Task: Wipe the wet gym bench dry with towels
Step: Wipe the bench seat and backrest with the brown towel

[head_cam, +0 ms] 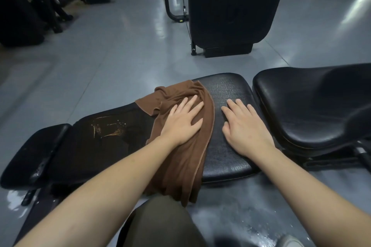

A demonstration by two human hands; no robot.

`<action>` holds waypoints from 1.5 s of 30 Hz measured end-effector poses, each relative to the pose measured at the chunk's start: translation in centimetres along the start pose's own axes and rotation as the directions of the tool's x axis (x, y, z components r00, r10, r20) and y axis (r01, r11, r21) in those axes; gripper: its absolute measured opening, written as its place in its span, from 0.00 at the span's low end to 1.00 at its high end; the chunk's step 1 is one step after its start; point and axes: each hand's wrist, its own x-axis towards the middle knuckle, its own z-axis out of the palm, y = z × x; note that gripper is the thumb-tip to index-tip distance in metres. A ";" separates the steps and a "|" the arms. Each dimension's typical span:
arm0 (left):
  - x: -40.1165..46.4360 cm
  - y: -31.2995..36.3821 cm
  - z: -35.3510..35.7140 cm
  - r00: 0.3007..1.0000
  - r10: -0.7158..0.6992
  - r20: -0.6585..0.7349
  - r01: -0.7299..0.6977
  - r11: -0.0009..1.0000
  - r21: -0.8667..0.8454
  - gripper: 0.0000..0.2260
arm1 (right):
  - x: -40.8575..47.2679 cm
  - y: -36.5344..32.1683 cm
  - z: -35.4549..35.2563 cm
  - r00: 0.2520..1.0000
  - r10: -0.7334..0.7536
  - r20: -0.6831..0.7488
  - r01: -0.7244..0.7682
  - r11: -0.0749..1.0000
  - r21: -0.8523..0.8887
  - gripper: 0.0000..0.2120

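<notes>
A black gym bench (pixel 226 146) is lying across the lower middle of the view, on a grey floor (pixel 112 50) that is shining with wet patches near its front edge. A brown towel (pixel 180 158) is draping over the bench's middle pad, bunching at the far edge and hanging down over the near edge toward the person's knee (pixel 160 222).

The left hand (pixel 183 121) is pressing flat on the towel, palm down, with its fingers stretched out and slightly apart; it is not gripping the cloth. The right hand (pixel 244 126) is resting flat on the bare textured pad just beside the towel's right edge, fingers extended and close together, touching the pad and holding nothing.

To the left of the towel, a darker stretch of the bench is showing glints and streaks that may be water, though the dim light is making this hard to judge. Further left, a smaller end pad (pixel 38 150) is sitting apart from the main pad by a narrow gap. To the right, 1 glossy curved seat pad (pixel 305 106) is standing just beside the middle pad.

Beyond the bench, another dark upholstered machine (pixel 230 6) is standing upright on the floor, and black equipment (pixel 26 6) is crowding the upper left corner.
</notes>
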 end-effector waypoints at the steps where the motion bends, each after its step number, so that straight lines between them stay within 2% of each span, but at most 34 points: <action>1: -0.5 -0.1 0.0 1.000 0.000 -0.003 0.000 1.000 -0.004 0.31 | 0.0 0.0 0.0 1.000 0.000 0.001 0.000 1.000 -0.001 0.28; 6: -4.2 -0.5 0.3 1.000 -0.004 -0.028 0.003 1.000 -0.027 0.25 | -0.1 0.0 -0.2 1.000 -0.003 0.019 0.003 1.000 0.008 0.27; 15: -9.0 -1.0 1.3 0.987 -0.144 -0.067 0.141 0.989 -0.045 0.26 | -0.2 0.0 0.0 1.000 0.006 0.026 -0.006 1.000 -0.006 0.27; 21: -7.2 -2.1 0.7 0.976 -0.216 -0.044 0.213 0.975 -0.056 0.28 | 0.0 0.0 0.6 1.000 -0.004 0.002 0.004 0.999 -0.049 0.36; 28: -2.7 -7.0 -0.1 0.951 -0.307 -0.042 0.306 0.952 -0.015 0.29 | 0.3 -0.8 0.8 0.999 0.044 -0.006 -0.045 0.999 -0.031 0.30; 34: -0.4 -11.8 -1.0 0.930 -0.367 -0.041 0.366 0.930 -0.010 0.28 | 0.5 -1.2 1.3 0.999 0.020 -0.031 -0.020 1.000 -0.018 0.32; 40: -1.8 -11.4 -1.0 0.914 -0.402 -0.050 0.400 0.916 -0.037 0.28 | 0.8 -1.5 0.9 0.999 -0.018 -0.048 0.019 1.000 0.010 0.25; 45: -6.4 -10.3 -0.7 0.920 -0.389 -0.056 0.387 0.921 -0.035 0.27 | 1.2 -3.8 0.6 0.997 -0.082 -0.012 0.083 0.996 0.045 0.27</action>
